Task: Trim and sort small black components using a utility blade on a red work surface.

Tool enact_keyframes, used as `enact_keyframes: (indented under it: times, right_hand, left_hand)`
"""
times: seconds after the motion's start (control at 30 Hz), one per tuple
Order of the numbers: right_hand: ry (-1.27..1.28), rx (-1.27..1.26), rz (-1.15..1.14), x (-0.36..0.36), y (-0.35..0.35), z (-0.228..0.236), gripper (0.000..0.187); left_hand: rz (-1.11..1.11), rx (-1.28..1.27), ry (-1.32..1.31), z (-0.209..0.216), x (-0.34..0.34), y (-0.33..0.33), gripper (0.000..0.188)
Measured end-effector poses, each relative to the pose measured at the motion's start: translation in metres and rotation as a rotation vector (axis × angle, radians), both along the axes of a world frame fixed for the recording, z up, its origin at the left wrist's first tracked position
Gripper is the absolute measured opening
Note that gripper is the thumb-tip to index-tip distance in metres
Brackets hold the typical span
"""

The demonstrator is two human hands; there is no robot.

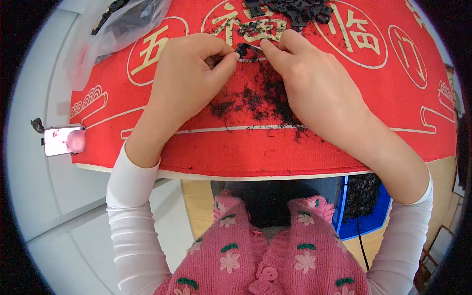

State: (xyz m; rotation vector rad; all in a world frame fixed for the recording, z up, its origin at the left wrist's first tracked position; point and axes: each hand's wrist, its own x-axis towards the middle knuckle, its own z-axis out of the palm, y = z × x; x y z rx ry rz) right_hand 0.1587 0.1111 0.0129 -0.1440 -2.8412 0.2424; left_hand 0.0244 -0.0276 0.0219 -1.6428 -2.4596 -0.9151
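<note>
The left hand [194, 73] pinches a small, black, irregular piece [241, 50] at its fingertips; just beside it bends the right hand [319, 81], whose grip I cannot tell. Between the hands, black scraps [280, 98] lie on red cloth [211, 152], with large golden characters [359, 42] beyond.

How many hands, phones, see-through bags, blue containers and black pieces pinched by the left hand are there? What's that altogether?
Left hand and right hand: 2
Phone: 1
See-through bag: 1
Blue container: 1
Pinched black piece: 1
Total: 6
</note>
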Motion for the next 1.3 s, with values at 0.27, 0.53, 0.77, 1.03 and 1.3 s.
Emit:
enact_keyframes:
  times: [0.27,0.53,0.77,1.03,1.3]
  right_hand:
    - [0.019,0.038,0.029,-0.003,0.002,-0.004,0.036]
    - [0.139,-0.853,0.068,0.001,0.038,0.001,0.026]
    - [0.054,-1.671,0.089,0.0,0.035,0.01,0.019]
    - [-0.096,-1.766,0.091,0.002,0.024,0.014,0.014]
    - [0.115,-1.534,0.028,0.006,0.024,0.014,0.009]
  left_hand:
    - [-0.012,0.03,-0.013,-0.002,-0.004,0.0,0.009]
    - [-0.116,0.308,-0.276,-0.001,-0.002,0.003,0.01]
    - [-0.155,0.298,-0.329,-0.004,0.0,0.005,0.014]
    - [-0.422,0.324,0.264,0.001,0.001,0.006,0.016]
    - [-0.318,0.532,-0.32,-0.007,-0.004,0.007,0.025]
